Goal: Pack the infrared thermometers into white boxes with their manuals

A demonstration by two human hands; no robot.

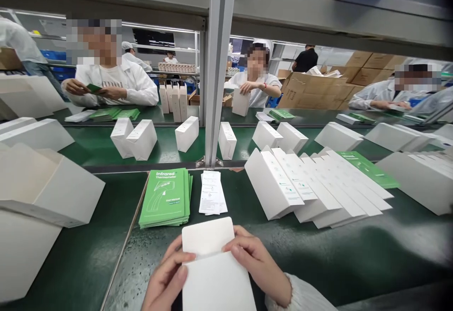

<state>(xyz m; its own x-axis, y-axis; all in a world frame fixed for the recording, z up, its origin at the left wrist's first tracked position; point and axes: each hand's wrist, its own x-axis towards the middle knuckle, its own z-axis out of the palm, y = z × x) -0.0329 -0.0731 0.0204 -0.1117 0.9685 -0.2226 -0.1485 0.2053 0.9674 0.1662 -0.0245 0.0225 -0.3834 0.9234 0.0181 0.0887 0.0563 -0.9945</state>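
Note:
Between my hands, low in the head view, is a white cardboard box (217, 285) with its end flap standing up. My left hand (168, 275) grips the box's left side, thumb on the front and a finger at the flap's fold. On the right edge, my right hand (253, 259) holds it too, thumb and forefinger by the opening. Whether anything lies inside the box is hidden. Just beyond it lie a stack of green user manuals (164, 197) marked Infrared Thermometer and a small pile of white printed leaflets (211, 193).
Several white boxes (274, 183) lean in a row at the right, a green sheet (368, 167) behind them. Large white boxes (67, 186) stand at the left. A metal post (217, 65) rises ahead, before a green conveyor belt (164, 143) carrying boxes. Several co-workers sit opposite.

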